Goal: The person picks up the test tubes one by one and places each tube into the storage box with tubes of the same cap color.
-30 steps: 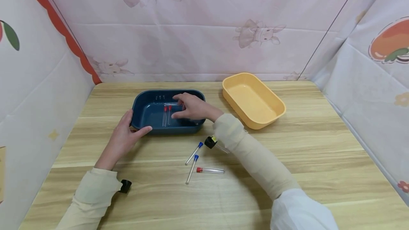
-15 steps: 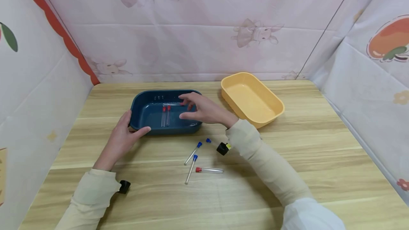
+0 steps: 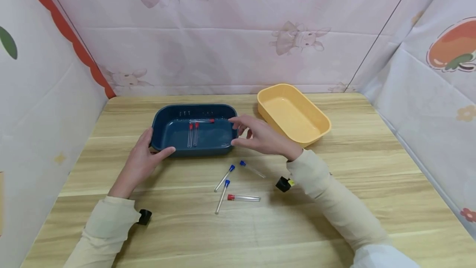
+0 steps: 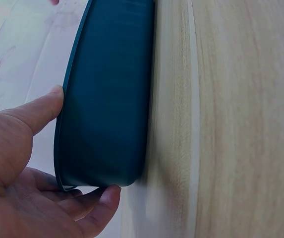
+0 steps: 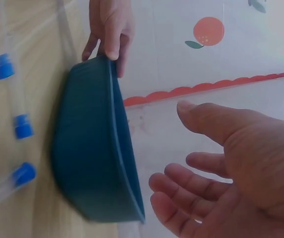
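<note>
My left hand [image 3: 140, 160] holds the left end of a dark blue plastic basin [image 3: 202, 152]. In the left wrist view its thumb presses the rim and its fingers bend around the end wall [image 4: 107, 99]. Three red-capped test tubes lie in the basin: two side by side [image 3: 193, 135] and one crosswise behind them [image 3: 201, 121]. My right hand [image 3: 262, 135] hovers at the basin's right end, fingers loosely bent with nothing between them. On the table in front lie three blue-capped test tubes [image 3: 222, 197] and one red-capped test tube [image 3: 245, 198].
A yellow plastic basin [image 3: 293, 115] stands at the back right, angled, with nothing seen inside. Printed cloth walls [image 3: 230, 61] close off the back and sides of the wooden table [image 3: 297, 226]. Small black wrist cameras sit below both sleeves.
My right hand has drawn back rightward from inside the dark blue basin, uncovering the crosswise red-capped tube and a blue-capped tube on the table. My left hand stays on the basin.
</note>
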{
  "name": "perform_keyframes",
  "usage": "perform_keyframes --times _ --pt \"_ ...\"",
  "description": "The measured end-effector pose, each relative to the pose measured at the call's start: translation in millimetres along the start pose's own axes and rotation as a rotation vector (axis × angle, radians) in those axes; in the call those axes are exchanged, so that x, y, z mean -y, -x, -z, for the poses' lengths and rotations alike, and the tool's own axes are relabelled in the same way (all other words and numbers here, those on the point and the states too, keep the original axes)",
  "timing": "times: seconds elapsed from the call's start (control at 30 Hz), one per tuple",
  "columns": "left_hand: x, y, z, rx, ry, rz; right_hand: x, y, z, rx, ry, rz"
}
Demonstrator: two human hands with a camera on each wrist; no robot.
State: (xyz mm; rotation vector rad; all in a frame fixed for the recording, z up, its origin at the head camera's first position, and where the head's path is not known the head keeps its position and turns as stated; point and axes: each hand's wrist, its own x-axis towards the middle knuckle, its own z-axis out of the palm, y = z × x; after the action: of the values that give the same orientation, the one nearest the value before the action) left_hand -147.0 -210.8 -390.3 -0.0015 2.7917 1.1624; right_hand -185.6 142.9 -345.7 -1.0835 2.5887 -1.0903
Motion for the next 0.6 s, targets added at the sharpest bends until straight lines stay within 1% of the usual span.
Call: perform_keyframes --times 0.17,0.4,0.6 --pt "0.6 -0.3 -0.1 0.000 -0.002 0.005 -6 17 1.3 -0.017 0.010 0.002" --pt "1.6 -0.4 0.1 -0.002 0.001 -0.002 -9 40 2.8 -0.026 0.006 -0.026" --pt "1.1 -1.2 0.3 -0.001 -0.001 0.001 -10 58 0.7 -0.033 0.017 -0.007"
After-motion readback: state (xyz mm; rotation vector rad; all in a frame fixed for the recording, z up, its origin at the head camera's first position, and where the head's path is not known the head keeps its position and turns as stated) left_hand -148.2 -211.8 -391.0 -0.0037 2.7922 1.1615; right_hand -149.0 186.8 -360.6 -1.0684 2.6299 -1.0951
